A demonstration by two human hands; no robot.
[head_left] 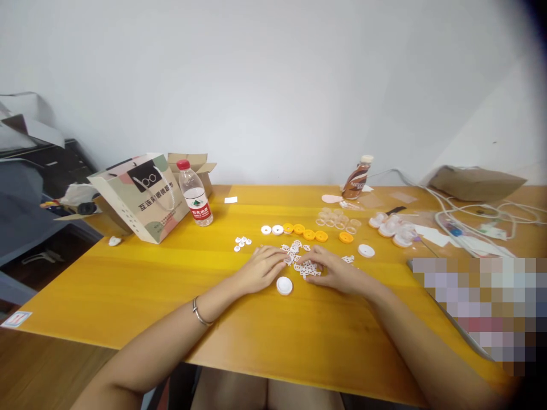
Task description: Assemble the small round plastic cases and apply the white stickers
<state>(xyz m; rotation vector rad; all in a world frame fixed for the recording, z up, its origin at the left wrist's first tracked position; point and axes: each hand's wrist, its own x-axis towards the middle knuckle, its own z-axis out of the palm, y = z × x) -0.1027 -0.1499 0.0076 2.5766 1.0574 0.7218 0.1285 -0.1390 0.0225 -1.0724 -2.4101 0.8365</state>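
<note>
A loose pile of small white openwork plastic pieces [308, 269] lies between my hands on the table. My left hand [262, 269], with a metal bangle on its wrist, is at the pile's left edge. Its thumb and forefinger close on what looks like one small white piece; the detail is too small to be certain. Over the right part of the pile, my right hand [339, 272] has its thumb and fingers apart, fingertips touching the pieces. A round white shallow cap [284, 286] sits just in front of the pile. Behind it runs a row of orange rings [298, 229] and white rings [277, 229].
Small white discs [242, 241] lie left, clear cups [337, 219] behind right. A water bottle [196, 196] and paper bag [143, 199] stand back left, a brown drink bottle [356, 179] at the back. White cables [447, 213] and a blurred-out patch [482, 307] are right.
</note>
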